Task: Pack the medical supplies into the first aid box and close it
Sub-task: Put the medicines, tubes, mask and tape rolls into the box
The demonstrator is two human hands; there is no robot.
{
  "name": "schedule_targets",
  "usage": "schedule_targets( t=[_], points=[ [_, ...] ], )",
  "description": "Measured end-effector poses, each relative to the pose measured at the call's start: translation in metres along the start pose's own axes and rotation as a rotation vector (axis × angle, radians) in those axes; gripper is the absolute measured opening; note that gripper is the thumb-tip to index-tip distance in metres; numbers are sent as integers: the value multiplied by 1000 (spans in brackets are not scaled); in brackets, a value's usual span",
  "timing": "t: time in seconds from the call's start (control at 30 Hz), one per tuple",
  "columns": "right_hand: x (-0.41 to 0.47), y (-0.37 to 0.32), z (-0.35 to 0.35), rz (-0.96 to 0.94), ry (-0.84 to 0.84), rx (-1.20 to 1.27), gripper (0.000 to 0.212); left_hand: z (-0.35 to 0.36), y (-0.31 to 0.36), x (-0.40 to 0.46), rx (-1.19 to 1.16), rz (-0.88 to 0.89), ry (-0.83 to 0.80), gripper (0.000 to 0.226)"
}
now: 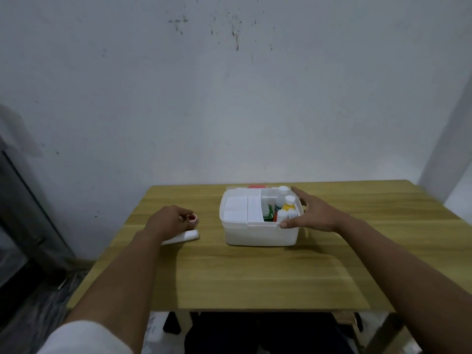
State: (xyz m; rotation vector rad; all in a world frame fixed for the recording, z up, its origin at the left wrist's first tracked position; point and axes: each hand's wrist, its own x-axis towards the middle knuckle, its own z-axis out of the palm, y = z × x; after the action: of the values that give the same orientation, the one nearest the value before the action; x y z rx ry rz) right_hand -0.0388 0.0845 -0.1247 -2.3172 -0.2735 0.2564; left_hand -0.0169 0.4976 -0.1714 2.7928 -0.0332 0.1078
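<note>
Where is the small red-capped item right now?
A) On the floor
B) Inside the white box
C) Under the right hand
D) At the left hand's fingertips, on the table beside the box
D: the small red-capped item sits at the fingertips of the left hand, left of the white box, while the right hand rests on the box's right edge.

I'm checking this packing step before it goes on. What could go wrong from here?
The bottles stand tall in the open first aid box, so the lid may not shut over them. The left hand holds a small red roll over the table; it could slip. The white roll beside it could be left out.
</note>
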Motion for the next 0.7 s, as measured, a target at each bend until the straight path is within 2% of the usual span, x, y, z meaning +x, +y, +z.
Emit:
schedule_targets(
  t=[0.1, 0.2, 0.27, 0.33, 0.4, 0.5, 0.63, 0.7],
  points=[
    [-1, -1, 0, -4, 3, 2, 140, 4, 0, 3, 22, 30, 18, 35],
    [-2, -2, 1, -27, 9, 27, 116, 5, -2, 6, -7, 63, 29, 23],
    [-1, -1, 1, -33, 16, 36, 112, 5, -1, 5, -22, 75, 34, 15],
    [-4, -4, 1, -44, 20, 41, 94, 0, 2, 2, -117, 68, 78, 4],
    [-7, -6, -1, -45, 20, 46, 85, -12, 15, -2, -294, 93, 157, 5],
    [-8, -8, -1, -47, 30, 44, 96, -36, 59, -11, -549, 191, 232, 20],
    [-10, -11, -1, -39, 28, 39, 91, -41, 115, -20, -645, 330, 163, 34],
    [-10, -12, -1, -35, 28, 40, 93, -33, 130, -22, -605, 385, 127, 31]
  ],
)
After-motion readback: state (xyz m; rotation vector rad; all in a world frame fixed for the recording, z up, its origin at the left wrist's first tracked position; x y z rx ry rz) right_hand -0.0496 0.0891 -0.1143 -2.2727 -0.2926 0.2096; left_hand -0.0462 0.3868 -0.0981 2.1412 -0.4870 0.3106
